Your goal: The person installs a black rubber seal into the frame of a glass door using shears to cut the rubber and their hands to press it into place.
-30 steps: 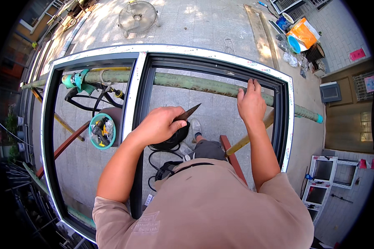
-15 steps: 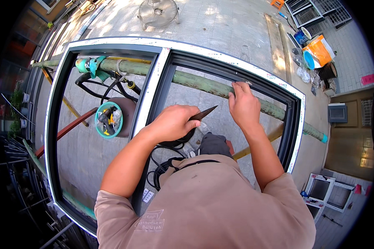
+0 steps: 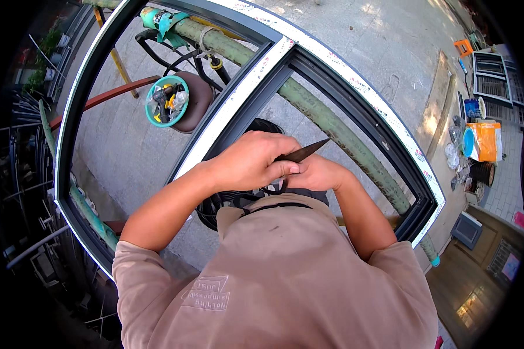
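Observation:
My left hand (image 3: 256,160) is closed around a pair of scissors (image 3: 306,150). Their dark, pointed blades stick out to the right past my thumb, and a black handle loop shows below the hand. Close against it, partly behind the blades, is my right hand (image 3: 319,173); its fingers are hidden. Both hands are above the right-hand opening of a large window frame (image 3: 239,110), dark grey inside with white printed film on its face.
Green pipes (image 3: 332,119) run beneath the frame. Through the left opening show a turquoise basin (image 3: 167,100) with power tools on a round brown stool (image 3: 199,99). Black hose lies coiled near my waist. An orange bag (image 3: 485,141) and smaller window frames (image 3: 491,74) stand at the right.
My right hand has left the frame's far rail and come in beside my left hand. The scissors stay in the left hand. The whole view has turned.

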`<state>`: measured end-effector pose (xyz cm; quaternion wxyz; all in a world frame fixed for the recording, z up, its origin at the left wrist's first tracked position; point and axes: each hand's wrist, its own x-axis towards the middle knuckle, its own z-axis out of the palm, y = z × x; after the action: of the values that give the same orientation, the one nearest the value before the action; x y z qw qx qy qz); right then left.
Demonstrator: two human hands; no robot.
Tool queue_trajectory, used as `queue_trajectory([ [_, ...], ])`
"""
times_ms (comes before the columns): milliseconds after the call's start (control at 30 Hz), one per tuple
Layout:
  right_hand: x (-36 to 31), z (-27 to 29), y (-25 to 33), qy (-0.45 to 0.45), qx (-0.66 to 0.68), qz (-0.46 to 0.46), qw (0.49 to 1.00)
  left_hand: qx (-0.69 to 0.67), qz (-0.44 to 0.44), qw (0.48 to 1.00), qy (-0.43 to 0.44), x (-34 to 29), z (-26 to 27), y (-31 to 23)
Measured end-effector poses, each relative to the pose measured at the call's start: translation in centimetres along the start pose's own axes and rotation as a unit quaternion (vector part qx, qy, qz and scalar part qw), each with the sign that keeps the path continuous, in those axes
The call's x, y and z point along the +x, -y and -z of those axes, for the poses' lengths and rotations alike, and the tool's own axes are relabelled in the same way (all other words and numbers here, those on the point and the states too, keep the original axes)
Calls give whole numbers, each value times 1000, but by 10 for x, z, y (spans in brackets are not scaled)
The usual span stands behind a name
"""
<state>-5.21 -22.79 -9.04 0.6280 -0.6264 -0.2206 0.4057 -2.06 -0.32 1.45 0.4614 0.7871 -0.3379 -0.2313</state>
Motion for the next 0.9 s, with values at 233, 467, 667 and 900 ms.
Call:
queue_trajectory([
  [233,23,10,55,167,64,47,983,-92,23,982,-161,-28,1,-24],
  [467,35,23,99,172,49,-11,984,239,164,844,-451,-98,21,-21],
  [667,46,42,79,155,21,-52,986,143,448,797,-379,-166,14,21],
  [900,56,36,45,226,5,-103,969,90,415,804,-416,-172,2,25],
])
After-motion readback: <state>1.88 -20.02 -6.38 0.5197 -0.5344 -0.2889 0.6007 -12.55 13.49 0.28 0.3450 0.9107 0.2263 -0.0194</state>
